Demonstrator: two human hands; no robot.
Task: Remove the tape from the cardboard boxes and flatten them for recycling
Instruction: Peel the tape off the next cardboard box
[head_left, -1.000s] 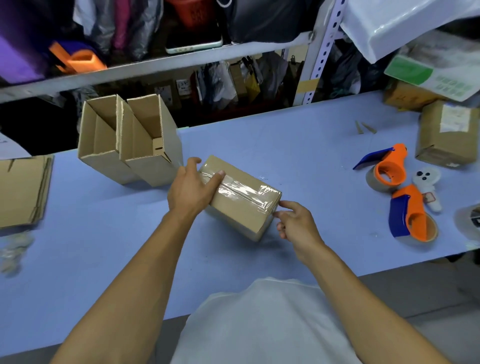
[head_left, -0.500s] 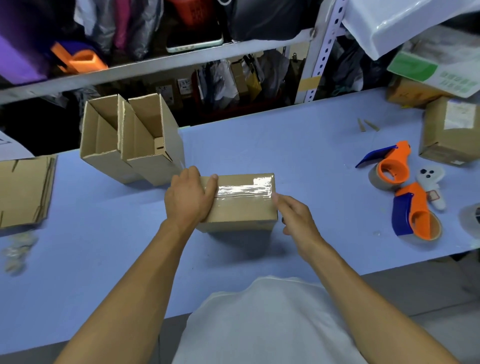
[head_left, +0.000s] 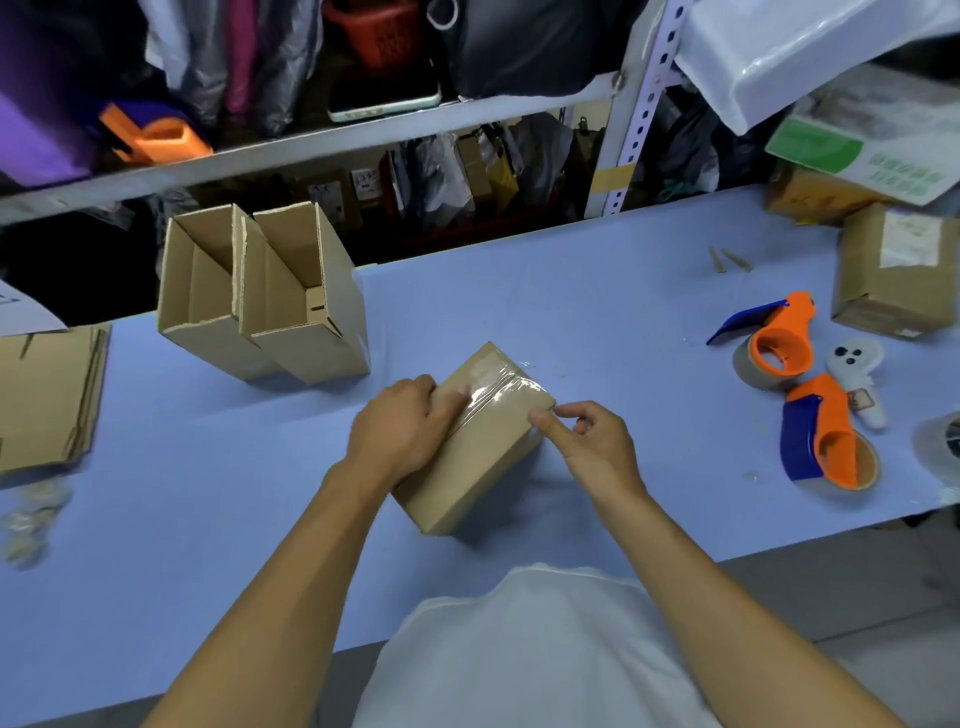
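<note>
A small sealed cardboard box (head_left: 485, 457) lies on the blue table (head_left: 597, 322) in front of me, one end pointing away. A strip of clear tape (head_left: 498, 389) crosses its far top. My left hand (head_left: 397, 431) grips the box's left side, fingers curled over the top by the tape. My right hand (head_left: 587, 441) is at the box's right edge, thumb and forefinger pinching at the tape's end there.
Two open empty cardboard boxes (head_left: 260, 301) stand at the back left. Flattened cardboard (head_left: 47, 395) lies at the far left, crumpled tape (head_left: 31, 519) below it. Two orange-and-blue tape dispensers (head_left: 826, 441) and another sealed box (head_left: 893, 270) sit at the right.
The box has been turned on the table, from lying crosswise to pointing away from me. My right hand moved from the box's end to the taped right edge, fingers now pinched.
</note>
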